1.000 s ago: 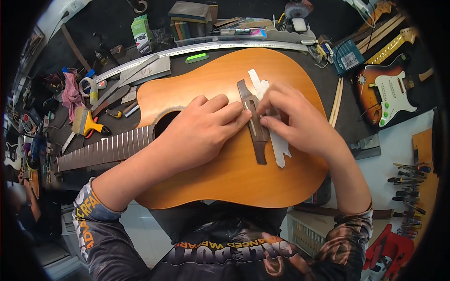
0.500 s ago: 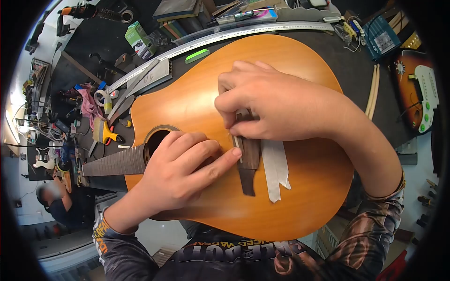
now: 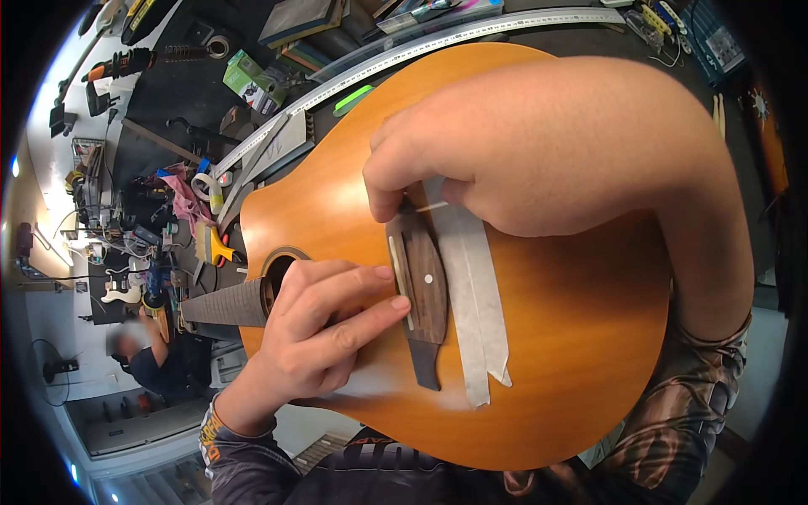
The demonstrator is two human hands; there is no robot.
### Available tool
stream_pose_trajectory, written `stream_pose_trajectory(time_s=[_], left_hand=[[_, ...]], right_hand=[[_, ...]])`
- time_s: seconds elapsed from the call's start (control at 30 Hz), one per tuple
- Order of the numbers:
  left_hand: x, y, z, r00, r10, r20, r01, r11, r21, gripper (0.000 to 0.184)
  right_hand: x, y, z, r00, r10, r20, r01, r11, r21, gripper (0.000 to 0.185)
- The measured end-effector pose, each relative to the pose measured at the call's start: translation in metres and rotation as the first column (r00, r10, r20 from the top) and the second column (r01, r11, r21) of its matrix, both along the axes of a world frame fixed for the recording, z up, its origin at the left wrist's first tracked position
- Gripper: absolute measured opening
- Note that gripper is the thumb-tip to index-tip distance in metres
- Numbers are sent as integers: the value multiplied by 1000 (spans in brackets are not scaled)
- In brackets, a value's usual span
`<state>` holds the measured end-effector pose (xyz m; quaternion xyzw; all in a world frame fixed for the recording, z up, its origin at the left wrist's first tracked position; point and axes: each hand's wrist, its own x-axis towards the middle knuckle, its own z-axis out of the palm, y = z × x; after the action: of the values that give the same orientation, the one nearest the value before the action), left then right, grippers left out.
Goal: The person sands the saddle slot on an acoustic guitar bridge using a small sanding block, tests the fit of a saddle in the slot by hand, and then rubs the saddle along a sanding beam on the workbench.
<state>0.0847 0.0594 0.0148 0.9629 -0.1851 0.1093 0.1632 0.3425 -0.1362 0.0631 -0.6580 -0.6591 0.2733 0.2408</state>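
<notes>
An acoustic guitar (image 3: 572,337) lies flat with its top up. On it sits a dark wooden bridge (image 3: 427,307) with a pale saddle strip (image 3: 397,261) and one white dot. My left hand (image 3: 324,328) has its fingers stretched out, index and middle fingertips against the saddle side of the bridge. Over the bridge's far end, my right hand (image 3: 471,160) is bent with curled fingers. A thin pale strip (image 3: 433,205) shows between its thumb and index finger; what they hold is mostly hidden. Strips of masking tape (image 3: 475,328) run along the bridge's right side.
A long steel ruler (image 3: 471,35) spans the bench behind the guitar. A green-white box (image 3: 252,82), a yellow-handled brush (image 3: 220,244) and a tape roll (image 3: 206,187) lie to the left. Another person (image 3: 164,358) is at the far left.
My right hand has shifted toward the bridge's far end, uncovering more of the bridge and its white dot. My left fingertips remain at the saddle side. The whole view has tilted and shifted.
</notes>
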Motion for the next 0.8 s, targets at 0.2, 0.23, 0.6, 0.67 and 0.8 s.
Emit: stream_pose_trajectory(time_s=[0.2, 0.23, 0.6, 0.67, 0.8], left_hand=[[2, -4, 0, 997, 1, 77, -12, 991, 132, 44], [2, -5, 0, 997, 6, 83, -17, 991, 131, 44], [2, -11, 5, 995, -5, 97, -13, 984, 179, 42], [1, -12, 6, 996, 3, 90, -19, 983, 183, 40], [2, -15, 5, 995, 6, 104, -26, 980, 196, 34]], right_hand=[[14, 7, -4, 992, 127, 23, -128, 991, 39, 28], [14, 8, -5, 988, 147, 39, -148, 988, 48, 27], [-17, 4, -36, 918, 33, 395, -190, 911, 367, 14], [-18, 11, -58, 927, -26, 374, -176, 851, 494, 13], [-18, 8, -54, 914, -52, 403, -173, 848, 501, 14]])
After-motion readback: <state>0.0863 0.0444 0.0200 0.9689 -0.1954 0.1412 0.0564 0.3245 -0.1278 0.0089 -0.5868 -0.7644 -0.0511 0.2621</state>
